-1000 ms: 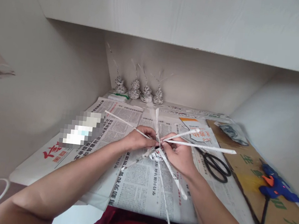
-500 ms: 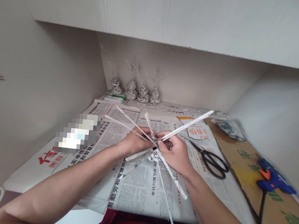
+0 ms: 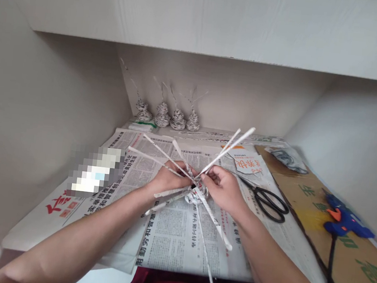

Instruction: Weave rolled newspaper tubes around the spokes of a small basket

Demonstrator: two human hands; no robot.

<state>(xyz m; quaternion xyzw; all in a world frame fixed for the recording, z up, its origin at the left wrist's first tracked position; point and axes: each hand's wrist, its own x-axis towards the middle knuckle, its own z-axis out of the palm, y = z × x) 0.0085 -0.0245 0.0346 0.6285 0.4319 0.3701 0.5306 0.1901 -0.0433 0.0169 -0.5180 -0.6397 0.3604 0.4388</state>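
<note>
A small woven piece of rolled newspaper point(image 3: 196, 197) is held between both hands above the newspaper sheets. Several paper strips point(image 3: 215, 222) fan out from its middle in all directions, and a long one hangs toward my lap. My left hand point(image 3: 170, 178) grips the piece from the left, its fingertips partly hidden behind the strips. On the other side my right hand point(image 3: 222, 186) is closed, thumb and fingers pinching the paper strips point(image 3: 230, 148) that point up and to the right.
Several woven paper gourds point(image 3: 178, 120) stand along the back wall. To the right lie black scissors point(image 3: 269, 205), a cut card point(image 3: 245, 161), and a blue glue gun point(image 3: 349, 223) on cardboard point(image 3: 316, 210). Newspaper point(image 3: 163, 243) covers the table. A plastic bag point(image 3: 286, 159) rests at the back right.
The strips at upper right have spread apart, so two ends show. The woven body shows more beneath my right hand, which has shifted slightly. My left hand keeps its hold.
</note>
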